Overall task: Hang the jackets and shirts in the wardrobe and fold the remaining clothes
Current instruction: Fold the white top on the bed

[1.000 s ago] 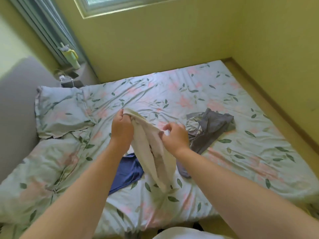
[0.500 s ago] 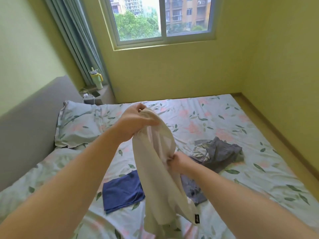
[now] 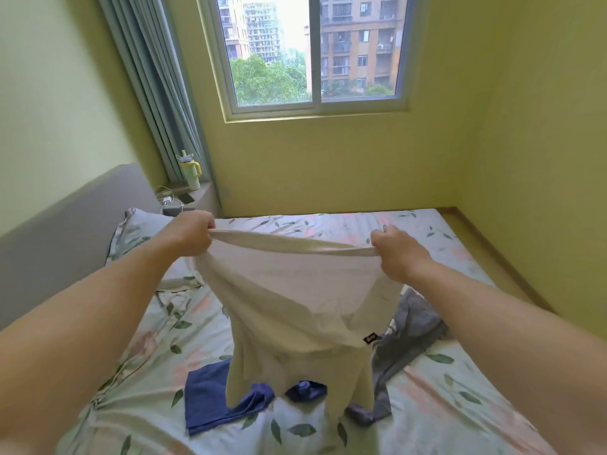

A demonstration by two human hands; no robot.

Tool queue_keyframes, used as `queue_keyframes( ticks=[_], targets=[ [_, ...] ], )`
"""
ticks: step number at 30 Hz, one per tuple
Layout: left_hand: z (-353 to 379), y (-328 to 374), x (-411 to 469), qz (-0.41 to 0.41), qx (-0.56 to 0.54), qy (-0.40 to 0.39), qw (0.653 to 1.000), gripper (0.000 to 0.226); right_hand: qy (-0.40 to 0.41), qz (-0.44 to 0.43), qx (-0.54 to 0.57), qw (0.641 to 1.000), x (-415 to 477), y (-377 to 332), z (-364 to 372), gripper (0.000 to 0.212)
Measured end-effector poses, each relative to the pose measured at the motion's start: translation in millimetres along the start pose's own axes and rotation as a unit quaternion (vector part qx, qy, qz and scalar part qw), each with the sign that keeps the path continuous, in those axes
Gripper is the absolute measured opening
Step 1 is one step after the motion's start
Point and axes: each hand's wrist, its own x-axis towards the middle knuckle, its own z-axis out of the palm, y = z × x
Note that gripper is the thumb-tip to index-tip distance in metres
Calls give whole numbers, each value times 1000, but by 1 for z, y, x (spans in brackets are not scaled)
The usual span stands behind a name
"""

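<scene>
Cream shorts (image 3: pixel 295 307) stretched by the waistband above the middle of the bed (image 3: pixel 460 405), left hand (image 3: pixel 192 236) and right hand (image 3: pixel 399 254) each pinching one end, not yet folded; blue garment (image 3: pixel 210 399) and crumpled grey garment (image 3: pixel 417 326) lying beneath, nearer the front edge, folding judged barely begun.

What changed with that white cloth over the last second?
The left hand and right hand raised the white garment and drew apart, stretching its top edge wide; both kept their grip. The blue garment and grey garment stayed lying on the bed.
</scene>
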Motion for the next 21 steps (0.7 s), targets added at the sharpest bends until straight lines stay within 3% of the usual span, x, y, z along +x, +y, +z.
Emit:
queue_keyframes(
  ticks=[2, 3, 6, 8, 9, 10, 12, 15, 16, 18, 21],
  targets=[
    [-5, -4, 3, -21, -20, 22, 999, 22, 38, 57, 12, 998, 5, 7, 0, 20],
    [-7, -4, 4, -32, -37, 42, 998, 20, 54, 126, 73, 988, 8, 9, 1, 16],
    [-13, 1, 6, -86, -175, 101, 976, 19, 76, 331, 304, 890, 15, 5, -1, 22],
    [-16, 7, 8, -120, -263, 134, 948, 20, 52, 397, 399, 825, 19, 4, -2, 32],
    [-17, 10, 10, -135, -290, 143, 937, 20, 46, 408, 415, 812, 20, 3, -3, 36],
    [-18, 11, 11, -153, -317, 149, 924, 20, 49, 399, 408, 820, 20, 3, -3, 41],
    [-19, 9, 15, -204, -360, 154, 897, 20, 38, 328, 353, 876, 20, 5, -6, 51],
    [-20, -6, 17, -252, -324, 167, 896, 22, -109, 185, 159, 964, 14, 18, -18, 58],
    [-20, -13, 17, -256, -297, 171, 904, 23, -145, 149, 79, 975, 10, 23, -23, 48],
    [-19, -26, 16, -262, -253, 173, 915, 21, -129, 121, -23, 984, 10, 34, -27, 22],
    [-17, -35, 18, -277, -240, 166, 915, 23, -31, 211, 38, 976, 18, 44, -29, 17]
  ],
)
